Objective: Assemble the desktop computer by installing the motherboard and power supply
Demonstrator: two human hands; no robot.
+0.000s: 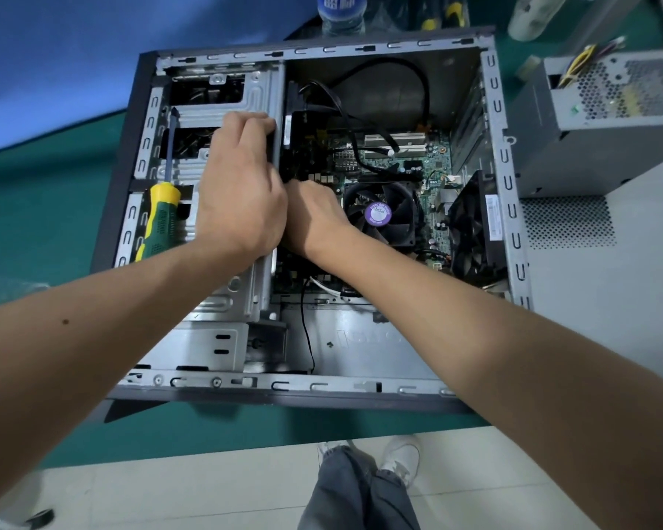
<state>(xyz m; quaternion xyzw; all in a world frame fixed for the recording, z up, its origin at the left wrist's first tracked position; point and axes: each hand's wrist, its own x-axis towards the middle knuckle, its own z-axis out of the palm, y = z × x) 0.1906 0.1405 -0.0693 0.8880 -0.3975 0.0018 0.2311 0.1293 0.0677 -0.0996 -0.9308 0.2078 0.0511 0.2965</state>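
Green bench (pixel 35 208) carries the open case (pixel 506 208), motherboard (pixel 399 162) already inside, power supply (pixel 605 120) outside at right; left hand (pixel 242 193) grips the drive cage (pixel 223 105), right hand (pixel 314 219) grip hidden, probably seating a connector, next pressing it straight

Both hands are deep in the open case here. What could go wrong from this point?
1. The screwdriver lies loose on the drive cage beside the left hand; a nudge may drop it onto the motherboard.
2. The right hand works hard against the CPU fan, with black cables looping above, so a snag seems possible.
3. The power supply sits outside the case: that step is not yet done.
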